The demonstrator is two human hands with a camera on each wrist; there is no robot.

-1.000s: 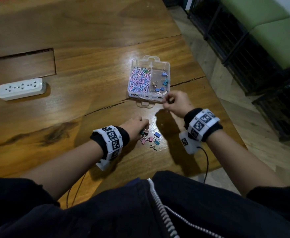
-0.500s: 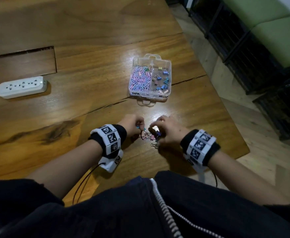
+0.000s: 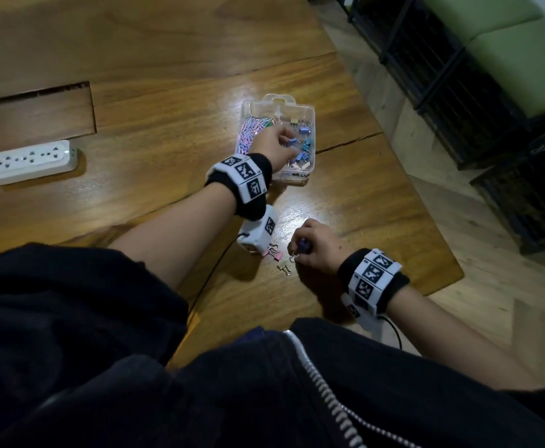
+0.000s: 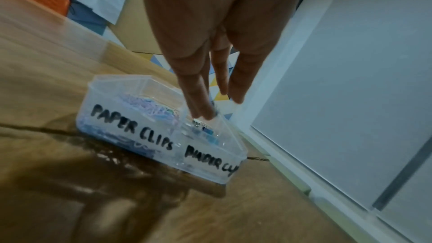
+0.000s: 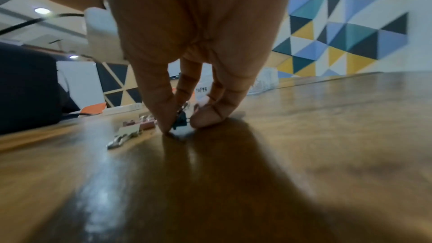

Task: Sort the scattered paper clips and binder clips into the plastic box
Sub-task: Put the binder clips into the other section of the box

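The clear plastic box [image 3: 311,112] stands mid-table; its front wall [image 4: 140,137] is lettered PAPER CLIPS and BINDER CLIPS. Pastel paper clips [image 3: 251,129] fill its left half and binder clips [image 3: 305,147] lie in the right half. My left hand [image 3: 279,142] hovers over the binder-clip half, its fingers [image 4: 203,110] straight and pointing down, nothing plainly held. Nearer me, my right hand [image 3: 300,250] pinches a dark blue binder clip [image 5: 181,119] against the table. Beside it lie a pink clip [image 3: 274,254] and a beige clip [image 3: 284,268].
A white power strip [image 3: 28,161] lies at the far left. The table's right edge [image 3: 426,202] drops to the floor, with black frames and green cushions beyond. A rectangular panel seam [image 3: 93,108] is cut into the tabletop. A black cable [image 3: 213,270] trails from my left wrist.
My left hand has left the loose pile and risen forward over the box's binder-clip half. My right hand came back from the box to the pile and took hold of a clip.
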